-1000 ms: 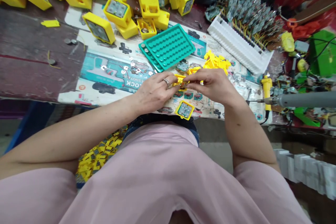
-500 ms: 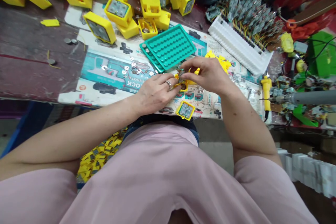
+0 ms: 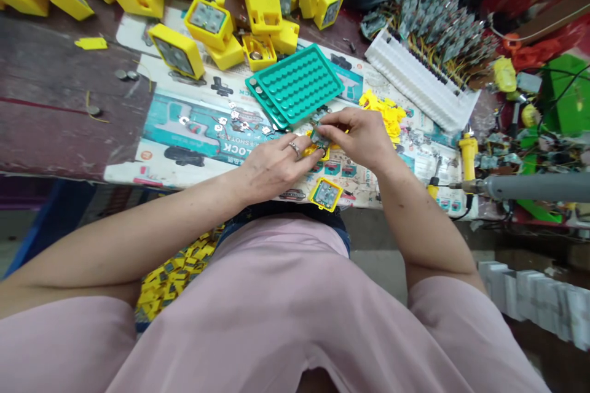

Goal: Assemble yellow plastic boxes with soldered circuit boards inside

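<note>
My left hand (image 3: 276, 163), a ring on one finger, is closed on a small yellow plastic case (image 3: 323, 152) on the printed sheet. My right hand (image 3: 362, 135) pinches a small grey-green circuit board (image 3: 319, 137) just over that case, so its fingertips nearly meet those of my left hand. Fingers hide much of the case and the board. Nearer to me lies a yellow frame with a circuit board (image 3: 326, 194) in it, at the table's front edge. A green tray with rows of round pockets (image 3: 297, 83) lies just beyond my hands.
Yellow cases (image 3: 262, 9) are heaped at the back. Small yellow parts (image 3: 385, 113) lie right of the tray. A white rack (image 3: 415, 77) of wired boards stands at the right, near a yellow-handled tool (image 3: 468, 153). Button cells (image 3: 126, 75) lie at left.
My right hand has shifted slightly, and the board in its fingers is now turned and lower over the yellow case. My left hand stays nearly in place. The grey bar at right appears lower.
</note>
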The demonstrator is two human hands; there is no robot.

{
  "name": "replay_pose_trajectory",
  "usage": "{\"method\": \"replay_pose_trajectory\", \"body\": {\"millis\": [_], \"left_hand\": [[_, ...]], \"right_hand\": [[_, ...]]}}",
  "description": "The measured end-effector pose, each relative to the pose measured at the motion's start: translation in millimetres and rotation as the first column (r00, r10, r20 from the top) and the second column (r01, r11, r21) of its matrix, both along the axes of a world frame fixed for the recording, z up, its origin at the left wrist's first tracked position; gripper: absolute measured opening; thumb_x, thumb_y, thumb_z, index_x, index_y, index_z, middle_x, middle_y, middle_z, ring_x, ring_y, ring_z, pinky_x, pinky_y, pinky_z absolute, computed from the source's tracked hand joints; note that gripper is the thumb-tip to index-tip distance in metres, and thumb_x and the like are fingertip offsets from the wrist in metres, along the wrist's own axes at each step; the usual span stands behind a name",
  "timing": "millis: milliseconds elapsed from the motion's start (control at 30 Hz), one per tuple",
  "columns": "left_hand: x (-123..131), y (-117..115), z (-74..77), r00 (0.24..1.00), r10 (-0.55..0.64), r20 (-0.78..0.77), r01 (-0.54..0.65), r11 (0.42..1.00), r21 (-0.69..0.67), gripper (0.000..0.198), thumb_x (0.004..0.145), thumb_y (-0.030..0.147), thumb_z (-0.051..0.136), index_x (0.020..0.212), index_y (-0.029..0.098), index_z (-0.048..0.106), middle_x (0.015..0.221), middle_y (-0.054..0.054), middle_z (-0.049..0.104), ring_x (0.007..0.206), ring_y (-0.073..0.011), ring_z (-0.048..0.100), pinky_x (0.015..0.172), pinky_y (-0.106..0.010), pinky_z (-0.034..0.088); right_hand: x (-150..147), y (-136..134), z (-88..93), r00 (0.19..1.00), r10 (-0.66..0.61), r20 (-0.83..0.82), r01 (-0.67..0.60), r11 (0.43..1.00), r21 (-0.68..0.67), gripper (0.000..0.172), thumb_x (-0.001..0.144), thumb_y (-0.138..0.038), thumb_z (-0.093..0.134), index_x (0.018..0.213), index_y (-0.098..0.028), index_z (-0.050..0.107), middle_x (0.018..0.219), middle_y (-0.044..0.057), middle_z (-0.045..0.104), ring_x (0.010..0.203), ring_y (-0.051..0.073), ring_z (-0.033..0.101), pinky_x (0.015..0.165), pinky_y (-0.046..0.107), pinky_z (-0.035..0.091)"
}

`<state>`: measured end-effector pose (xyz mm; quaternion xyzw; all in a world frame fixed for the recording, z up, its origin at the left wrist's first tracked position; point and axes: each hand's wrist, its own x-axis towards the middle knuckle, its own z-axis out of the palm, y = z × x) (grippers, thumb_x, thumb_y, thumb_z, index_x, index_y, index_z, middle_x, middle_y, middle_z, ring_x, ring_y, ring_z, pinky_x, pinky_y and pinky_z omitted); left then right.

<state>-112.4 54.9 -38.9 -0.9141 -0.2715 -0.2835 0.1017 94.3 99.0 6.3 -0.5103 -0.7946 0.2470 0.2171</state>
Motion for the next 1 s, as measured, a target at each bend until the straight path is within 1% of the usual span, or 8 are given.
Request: {"method": "replay_pose_trajectory", "body": {"millis": [167,300,400,467,567,667,800,1000], "left_hand": [[0.5,0.0,0.9,0.998,0.024,-0.059,-0.024,1.000,0.000,0.029,0.095,0.016,0.048,0.117,0.012,0.066,0.102,-0.013,0.070,0.084,-0.0207,0.065,0.069,-0.030,0.053],[0.8,1.3,0.3,1.000,0.022,-0.009,-0.021,0.999,0.032,0.025,0.095,0.017,0.050,0.111,0.013,0.069,0.099,-0.011,0.070,0.083,-0.0201,0.064,0.067,-0.030,0.052],[0.4,2.0,-1.4,0.998,0.048,0.028,-0.049,0.998,0.035,0.024,0.096,0.020,0.051,0.110,0.019,0.070,0.101,-0.009,0.069,0.087,-0.0211,0.063,0.072,-0.034,0.051],[-0.5,2.1,-2.1,0.998,0.061,0.029,-0.061,0.998,-0.006,0.025,0.097,0.023,0.050,0.112,0.023,0.070,0.106,-0.009,0.069,0.092,-0.0222,0.064,0.075,-0.036,0.051],[-2.5,2.2,-0.7,0.999,0.043,0.018,-0.042,0.998,-0.049,0.027,0.097,0.023,0.048,0.113,0.021,0.070,0.106,-0.011,0.069,0.092,-0.0235,0.064,0.071,-0.035,0.050],[-4.3,2.5,3.3,1.000,0.010,-0.021,-0.010,1.000,-0.010,0.028,0.096,0.019,0.048,0.113,0.017,0.070,0.103,-0.013,0.069,0.085,-0.0223,0.064,0.067,-0.033,0.051],[-6.1,2.2,7.8,1.000,-0.004,-0.028,0.005,0.999,0.047,0.024,0.095,0.017,0.051,0.107,0.016,0.071,0.099,-0.011,0.070,0.082,-0.0201,0.065,0.064,-0.030,0.051],[-6.7,-0.1,5.8,1.000,-0.015,-0.004,0.015,0.999,0.035,0.024,0.096,0.016,0.047,0.100,0.016,0.071,0.094,-0.009,0.070,0.078,-0.0179,0.066,0.059,-0.026,0.049]], "right_hand": [[1.0,4.0,0.7,1.000,-0.002,0.018,0.002,1.000,0.010,0.016,0.085,-0.029,0.067,0.089,-0.019,0.079,0.079,0.004,0.070,0.075,0.015,0.060,0.076,0.032,0.048],[1.9,7.9,4.6,0.999,0.037,0.022,-0.036,0.998,-0.045,0.017,0.086,-0.029,0.066,0.084,-0.018,0.079,0.075,0.003,0.070,0.069,0.014,0.059,0.072,0.032,0.047],[1.3,8.0,7.3,0.996,0.075,0.051,-0.072,0.996,-0.051,0.017,0.087,-0.028,0.065,0.084,-0.017,0.078,0.074,0.003,0.069,0.068,0.014,0.059,0.070,0.032,0.046],[0.5,6.3,7.9,0.992,0.097,0.083,-0.095,0.995,-0.025,0.019,0.088,-0.028,0.063,0.085,-0.017,0.078,0.076,0.004,0.069,0.071,0.015,0.059,0.072,0.033,0.047],[-0.2,2.1,7.3,0.984,0.114,0.134,-0.118,0.993,0.025,0.021,0.091,-0.028,0.060,0.087,-0.018,0.077,0.079,0.005,0.069,0.075,0.017,0.060,0.075,0.033,0.047],[-0.1,-3.5,5.7,0.977,0.110,0.183,-0.123,0.990,0.063,0.022,0.093,-0.029,0.057,0.091,-0.019,0.077,0.080,0.005,0.068,0.078,0.017,0.061,0.076,0.031,0.046],[-1.6,-13.0,2.0,0.967,0.086,0.239,-0.122,0.982,0.142,0.024,0.096,-0.029,0.055,0.096,-0.019,0.077,0.087,0.007,0.068,0.083,0.018,0.062,0.078,0.031,0.046],[-8.3,-28.5,-5.6,0.941,0.012,0.339,-0.084,0.976,0.199,0.027,0.099,-0.030,0.049,0.095,-0.019,0.074,0.091,0.008,0.065,0.084,0.018,0.060,0.071,0.030,0.045]]}}
